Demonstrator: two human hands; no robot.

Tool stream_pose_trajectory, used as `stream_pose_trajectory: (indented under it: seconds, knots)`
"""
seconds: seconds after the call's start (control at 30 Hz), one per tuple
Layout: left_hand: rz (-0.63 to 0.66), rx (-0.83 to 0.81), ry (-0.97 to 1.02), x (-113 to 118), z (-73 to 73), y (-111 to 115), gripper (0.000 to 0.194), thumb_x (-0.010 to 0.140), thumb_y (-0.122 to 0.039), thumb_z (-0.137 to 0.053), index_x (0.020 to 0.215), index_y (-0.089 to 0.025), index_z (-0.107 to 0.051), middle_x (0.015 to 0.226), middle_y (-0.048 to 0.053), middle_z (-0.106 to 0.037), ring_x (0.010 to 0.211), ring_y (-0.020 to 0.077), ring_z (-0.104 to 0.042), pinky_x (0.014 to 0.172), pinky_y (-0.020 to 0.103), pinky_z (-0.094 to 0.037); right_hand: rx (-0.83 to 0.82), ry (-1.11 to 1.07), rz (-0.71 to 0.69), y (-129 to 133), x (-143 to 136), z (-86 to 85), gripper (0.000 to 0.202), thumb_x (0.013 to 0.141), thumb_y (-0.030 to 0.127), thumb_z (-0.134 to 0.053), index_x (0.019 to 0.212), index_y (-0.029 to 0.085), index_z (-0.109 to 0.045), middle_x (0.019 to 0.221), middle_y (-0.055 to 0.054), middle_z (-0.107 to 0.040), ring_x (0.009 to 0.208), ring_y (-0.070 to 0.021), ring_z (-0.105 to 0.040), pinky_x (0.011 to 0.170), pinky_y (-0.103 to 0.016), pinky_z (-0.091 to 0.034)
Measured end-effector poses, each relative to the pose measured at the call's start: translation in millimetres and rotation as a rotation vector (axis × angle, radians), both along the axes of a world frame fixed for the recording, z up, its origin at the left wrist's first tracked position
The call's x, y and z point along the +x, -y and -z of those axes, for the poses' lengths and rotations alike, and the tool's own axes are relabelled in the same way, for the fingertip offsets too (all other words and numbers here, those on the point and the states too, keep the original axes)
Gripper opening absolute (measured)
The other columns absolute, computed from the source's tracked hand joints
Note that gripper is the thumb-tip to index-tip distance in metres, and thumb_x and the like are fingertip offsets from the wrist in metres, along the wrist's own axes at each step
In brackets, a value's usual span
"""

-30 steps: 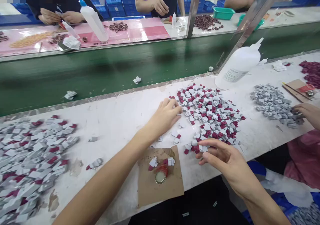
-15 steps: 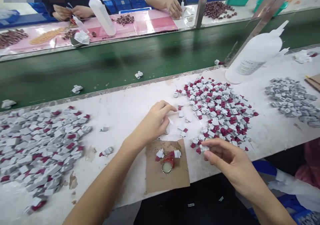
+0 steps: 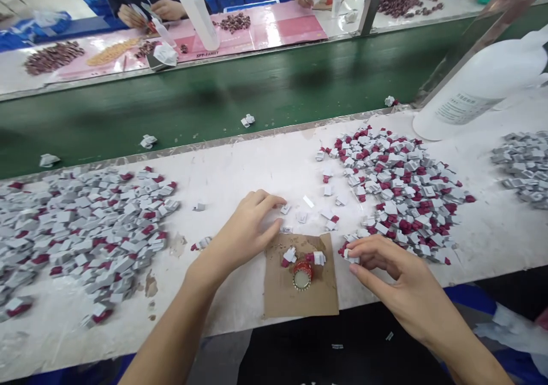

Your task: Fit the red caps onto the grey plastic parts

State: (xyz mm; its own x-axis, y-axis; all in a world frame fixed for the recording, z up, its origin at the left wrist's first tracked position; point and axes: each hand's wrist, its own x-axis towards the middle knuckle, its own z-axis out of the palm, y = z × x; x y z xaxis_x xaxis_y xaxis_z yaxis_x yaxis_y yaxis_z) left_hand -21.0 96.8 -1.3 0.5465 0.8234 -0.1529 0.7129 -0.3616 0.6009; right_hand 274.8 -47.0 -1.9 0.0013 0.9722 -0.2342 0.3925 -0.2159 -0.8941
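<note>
My left hand (image 3: 246, 231) is over the table with thumb and forefinger apart. Small light grey pieces (image 3: 302, 218) lie just past its fingertips, one close to the forefinger. Between the thumb and fingertips of my right hand (image 3: 396, 276) is a small grey-and-maroon plastic piece (image 3: 351, 258), at the near edge of a heap of similar pieces (image 3: 402, 191). A square of brown cardboard (image 3: 302, 302) lies between my hands. On it are a red bottle cap (image 3: 302, 276), its hollow side showing, and two grey-and-maroon pieces (image 3: 317, 258).
Another grey-and-maroon heap (image 3: 85, 225) covers the left side. Plain grey pieces (image 3: 524, 168) are piled far right, near a large white bottle (image 3: 479, 88). Beyond runs a green belt (image 3: 265, 94) with a few scraps; across it, co-workers' hands (image 3: 169, 8) work beside squeeze bottles (image 3: 199, 17).
My left hand has drawn back leftward from the loose pieces, and its thumb and forefinger have spread. My right hand still holds its piece, slightly nearer the cardboard. The view has shifted left.
</note>
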Motion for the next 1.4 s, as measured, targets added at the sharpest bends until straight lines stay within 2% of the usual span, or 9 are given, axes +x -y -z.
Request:
stream_pose_trajectory:
  seconds: [0.17,0.33,0.53,0.67,0.77,0.9,1.1,1.23,1.4]
  knots:
    - [-0.103,0.060,0.062,-3,0.7,20,0.033,0.113,-0.019,-0.051,0.143,-0.024,-0.064,0.135,0.010,-0.073,0.128,0.0296,-0.070,0.108,0.050,-0.059,-0.006,-0.027,0.053,9,-4,4.6,0.016,0.106,0.046,-0.078,0.105,0.031,-0.081,0.124,-0.006,-0.081,0.101,-0.0234,-0.081,0.087,-0.031,-0.070]
    - [-0.417,0.339,0.093,-37,-11.0,40,0.030,0.111,-0.013,-0.047,0.130,-0.023,-0.068,0.120,0.008,-0.077,0.111,0.0253,-0.075,0.098,0.042,-0.062,0.027,0.043,0.075,20,-7,13.3,0.017,0.108,0.046,-0.072,0.113,0.030,-0.079,0.123,-0.008,-0.082,0.104,-0.0252,-0.084,0.082,-0.029,-0.071]
    - [-0.755,0.491,-0.097,-78,-1.7,71,0.021,0.108,-0.025,-0.057,0.123,-0.022,-0.071,0.116,0.012,-0.070,0.114,0.0335,-0.071,0.101,0.052,-0.060,0.112,0.292,0.016,15,-10,16.9,0.022,0.109,0.043,-0.066,0.124,0.031,-0.076,0.073,0.002,-0.064,0.059,-0.0183,-0.065,0.056,-0.028,-0.057]
    - [-0.888,0.360,-0.127,-92,11.1,90,0.027,0.109,-0.039,-0.064,0.131,-0.024,-0.067,0.123,0.015,-0.066,0.119,0.0378,-0.068,0.103,0.058,-0.060,0.169,0.188,0.033,9,-10,19.4,0.023,0.106,0.047,-0.073,0.122,0.031,-0.080,0.108,-0.008,-0.083,0.083,-0.0245,-0.083,0.063,-0.028,-0.068]
    - [-0.885,0.359,-0.070,-97,18.4,84,0.026,0.110,-0.040,-0.063,0.133,-0.026,-0.066,0.125,0.014,-0.067,0.114,0.0347,-0.070,0.101,0.056,-0.062,0.155,0.075,0.080,7,-12,21.5,0.026,0.103,0.052,-0.078,0.118,0.031,-0.084,0.120,-0.009,-0.086,0.095,-0.0273,-0.087,0.077,-0.030,-0.075]
    - [-0.805,0.347,0.026,-102,23.9,45,0.035,0.108,-0.030,-0.058,0.141,-0.023,-0.066,0.132,0.015,-0.066,0.107,0.0289,-0.072,0.094,0.048,-0.064,0.080,-0.075,0.122,5,-13,20.7,0.027,0.096,0.053,-0.088,0.109,0.029,-0.087,0.126,-0.010,-0.088,0.105,-0.0303,-0.088,0.085,-0.031,-0.077]
    - [-0.747,0.212,0.032,-96,14.1,-1,0.014,0.100,-0.024,-0.066,0.111,-0.021,-0.074,0.113,0.007,-0.071,0.092,0.0237,-0.070,0.094,0.044,-0.062,0.012,-0.201,0.134,-1,-13,7.8,0.014,0.099,0.044,-0.088,0.102,0.030,-0.089,0.112,-0.007,-0.087,0.099,-0.0261,-0.087,0.079,-0.028,-0.074]
    - [-0.715,0.209,0.062,-74,0.1,15,0.016,0.102,-0.034,-0.072,0.113,-0.023,-0.075,0.102,0.004,-0.074,0.088,0.0234,-0.070,0.082,0.040,-0.061,-0.036,-0.210,0.139,-2,-15,2.1,0.017,0.102,0.045,-0.084,0.102,0.028,-0.087,0.109,-0.007,-0.088,0.091,-0.0238,-0.086,0.076,-0.029,-0.073]
    - [-0.451,0.232,0.089,-34,2.2,60,0.014,0.107,-0.030,-0.070,0.118,-0.024,-0.075,0.097,0.004,-0.076,0.084,0.0233,-0.071,0.080,0.040,-0.062,-0.049,-0.216,0.151,5,-26,0.2,0.017,0.101,0.044,-0.086,0.108,0.029,-0.087,0.105,-0.007,-0.089,0.092,-0.0246,-0.088,0.078,-0.030,-0.074]
